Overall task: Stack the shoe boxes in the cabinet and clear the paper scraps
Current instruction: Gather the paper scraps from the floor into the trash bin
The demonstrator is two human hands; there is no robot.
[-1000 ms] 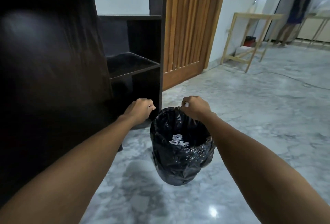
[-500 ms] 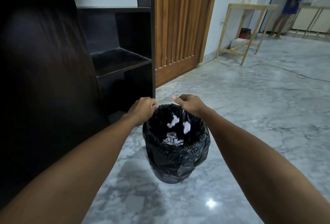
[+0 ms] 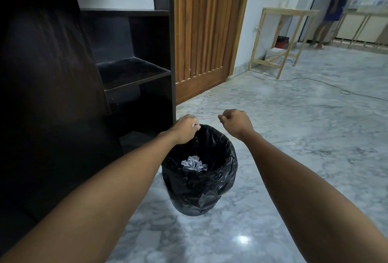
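at frame centre the left hand (image 3: 185, 129) pinches a white scrap over the bin (image 3: 199, 191) rim, the right hand (image 3: 236, 123) curls closed and empty, crumpled paper scraps (image 3: 194, 164) lying inside.

We're inside a home here: polished marble floor (image 3: 294, 137), a slatted wooden door (image 3: 205, 32), a dark shelving cabinet (image 3: 130, 69), and a bare wooden table frame (image 3: 281, 38) by the wall.

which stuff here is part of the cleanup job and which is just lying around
Part of the job:
- paper scraps
- black-lined bin
- dark cabinet
- left hand, with a white bit at its fingertips
- right hand

Just lying about:
- wooden table
- red container
- floor cable
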